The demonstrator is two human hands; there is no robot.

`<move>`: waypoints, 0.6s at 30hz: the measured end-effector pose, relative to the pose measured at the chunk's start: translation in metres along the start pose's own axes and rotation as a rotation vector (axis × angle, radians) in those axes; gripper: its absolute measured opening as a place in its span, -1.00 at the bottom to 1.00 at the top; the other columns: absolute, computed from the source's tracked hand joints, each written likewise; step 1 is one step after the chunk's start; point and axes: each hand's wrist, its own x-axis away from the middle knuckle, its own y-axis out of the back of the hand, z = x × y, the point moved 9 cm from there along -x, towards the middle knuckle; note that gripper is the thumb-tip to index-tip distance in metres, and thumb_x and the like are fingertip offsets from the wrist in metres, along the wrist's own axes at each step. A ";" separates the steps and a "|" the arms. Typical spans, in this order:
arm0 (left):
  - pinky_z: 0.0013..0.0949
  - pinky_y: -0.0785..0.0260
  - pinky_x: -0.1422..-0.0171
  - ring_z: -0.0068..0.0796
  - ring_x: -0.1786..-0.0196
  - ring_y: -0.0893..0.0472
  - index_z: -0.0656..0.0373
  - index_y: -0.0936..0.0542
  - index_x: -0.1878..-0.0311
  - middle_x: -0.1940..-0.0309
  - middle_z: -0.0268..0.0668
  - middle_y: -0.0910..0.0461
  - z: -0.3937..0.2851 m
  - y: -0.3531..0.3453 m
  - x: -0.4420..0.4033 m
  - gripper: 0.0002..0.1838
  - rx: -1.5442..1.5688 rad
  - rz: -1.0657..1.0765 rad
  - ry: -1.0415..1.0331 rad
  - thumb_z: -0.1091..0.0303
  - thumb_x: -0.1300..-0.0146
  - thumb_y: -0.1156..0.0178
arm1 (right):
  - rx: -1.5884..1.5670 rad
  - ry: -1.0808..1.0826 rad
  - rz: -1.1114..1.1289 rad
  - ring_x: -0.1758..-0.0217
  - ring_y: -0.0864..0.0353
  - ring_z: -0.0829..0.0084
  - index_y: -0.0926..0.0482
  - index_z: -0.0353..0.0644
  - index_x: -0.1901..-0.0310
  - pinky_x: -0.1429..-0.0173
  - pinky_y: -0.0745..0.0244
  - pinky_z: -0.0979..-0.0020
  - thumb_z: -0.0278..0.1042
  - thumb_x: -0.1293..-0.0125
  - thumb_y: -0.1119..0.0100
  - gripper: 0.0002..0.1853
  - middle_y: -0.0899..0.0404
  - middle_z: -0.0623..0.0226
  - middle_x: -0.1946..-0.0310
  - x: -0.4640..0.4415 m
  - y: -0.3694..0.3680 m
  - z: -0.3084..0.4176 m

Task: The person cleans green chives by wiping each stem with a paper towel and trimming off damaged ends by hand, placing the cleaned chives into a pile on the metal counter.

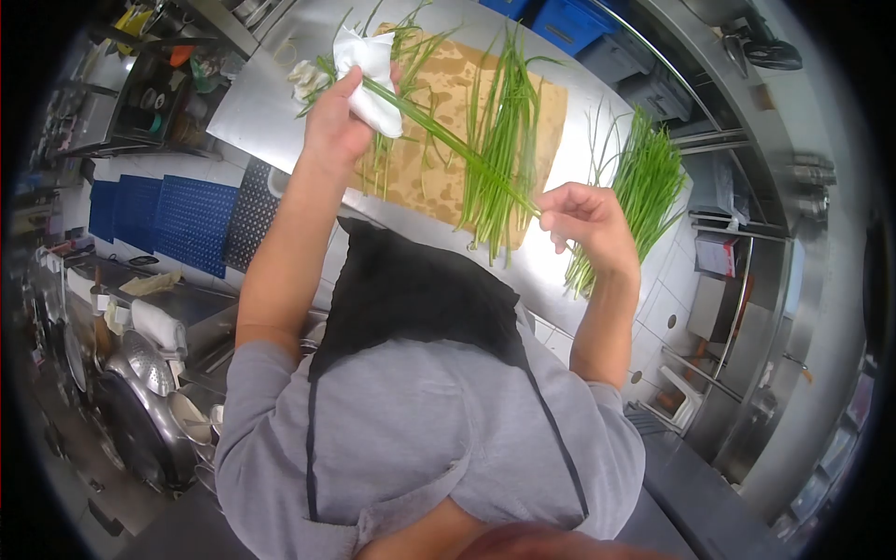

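Note:
A thin bunch of long green stalks (439,133) stretches slantwise between my two hands, above the brown paper (551,121). My left hand (342,117) is closed around its upper left part, together with a white cloth (366,58). The fingers of my right hand (583,219) pinch the lower right end. Beneath the held stalks, a larger bunch of green stalks (509,117) lies on the paper, with looser, thinner stalks (420,56) to its left. A thick green bundle (646,173) rests on the metal table right of the paper.
The metal table (245,110) extends around the paper. Crumpled white pieces (306,80) lie at its back left. Blue bins (565,26) stand beyond the far edge. Metal shelving (737,229) is at the right, and pans with a perforated ladle (145,359) are at the lower left.

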 end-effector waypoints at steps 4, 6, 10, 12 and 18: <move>-0.08 -0.33 -0.36 -0.07 -0.25 -0.48 0.37 -0.21 -0.38 -0.19 0.01 -0.47 -0.013 0.001 -0.001 -0.53 -0.017 0.016 -0.037 0.29 -0.53 0.11 | -0.007 -0.004 -0.016 0.53 -0.55 0.63 -0.64 -0.39 0.16 0.49 -0.49 0.57 -0.59 -0.18 -0.33 -0.81 -0.64 0.35 0.48 0.007 0.011 -0.001; -0.08 -0.33 -0.37 -0.06 -0.25 -0.48 0.37 -0.21 -0.38 -0.19 0.01 -0.47 -0.019 0.003 -0.002 -0.52 -0.024 0.014 -0.055 0.29 -0.53 0.11 | -0.016 0.005 -0.014 0.53 -0.55 0.63 -0.64 -0.39 0.16 0.49 -0.49 0.57 -0.58 -0.17 -0.34 -0.81 -0.64 0.35 0.47 0.009 0.016 -0.001; -0.08 -0.31 -0.39 -0.05 -0.27 -0.46 0.38 -0.20 -0.38 -0.19 0.01 -0.46 -0.025 0.014 -0.009 -0.52 0.007 0.007 -0.059 0.29 -0.53 0.11 | -0.023 0.028 -0.012 0.54 -0.54 0.62 -0.64 -0.39 0.16 0.49 -0.49 0.57 -0.58 -0.16 -0.35 -0.80 -0.64 0.36 0.47 0.008 0.020 -0.002; -0.08 -0.31 -0.41 -0.05 -0.28 -0.45 0.37 -0.19 -0.39 -0.19 0.01 -0.46 -0.032 0.019 -0.011 -0.52 0.017 -0.012 -0.083 0.30 -0.53 0.12 | -0.024 0.038 -0.008 0.54 -0.54 0.62 -0.64 -0.38 0.17 0.49 -0.49 0.57 -0.57 -0.16 -0.36 -0.80 -0.64 0.36 0.47 0.007 0.021 -0.001; 0.00 -0.37 -0.29 -0.03 -0.19 -0.51 0.34 -0.22 -0.36 -0.13 0.03 -0.48 -0.083 0.069 -0.032 -0.55 0.048 -0.127 -0.278 0.26 -0.56 0.26 | -0.048 0.101 -0.086 0.56 -0.53 0.62 -0.66 -0.36 0.20 0.51 -0.46 0.57 -0.58 -0.13 -0.37 -0.82 -0.64 0.36 0.49 0.017 0.048 0.003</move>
